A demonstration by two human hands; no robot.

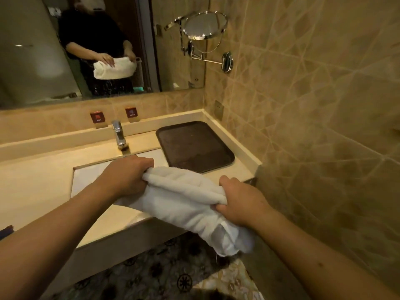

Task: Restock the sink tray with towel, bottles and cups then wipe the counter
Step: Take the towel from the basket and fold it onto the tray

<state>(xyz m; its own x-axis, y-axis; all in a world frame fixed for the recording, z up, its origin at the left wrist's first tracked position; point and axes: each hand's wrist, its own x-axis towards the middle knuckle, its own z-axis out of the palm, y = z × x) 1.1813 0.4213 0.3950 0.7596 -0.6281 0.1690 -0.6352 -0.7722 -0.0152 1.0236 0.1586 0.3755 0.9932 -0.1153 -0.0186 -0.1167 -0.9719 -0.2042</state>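
Observation:
A white towel [186,202], loosely rolled, hangs between both hands above the front edge of the beige counter [41,182]. My left hand [127,174] grips its far left end over the sink basin [86,176]. My right hand [240,202] grips it near the middle, and the free end droops below the counter edge. A dark brown tray [194,146] lies flat on the counter to the right of the sink, just beyond the towel, with nothing on it. No bottles or cups are in view.
A chrome tap [119,135] stands behind the sink. A wall mirror [43,50] reflects the person holding the towel. A round swing-arm mirror [204,26] juts out above the tray. The tiled wall [313,105] closes the right side.

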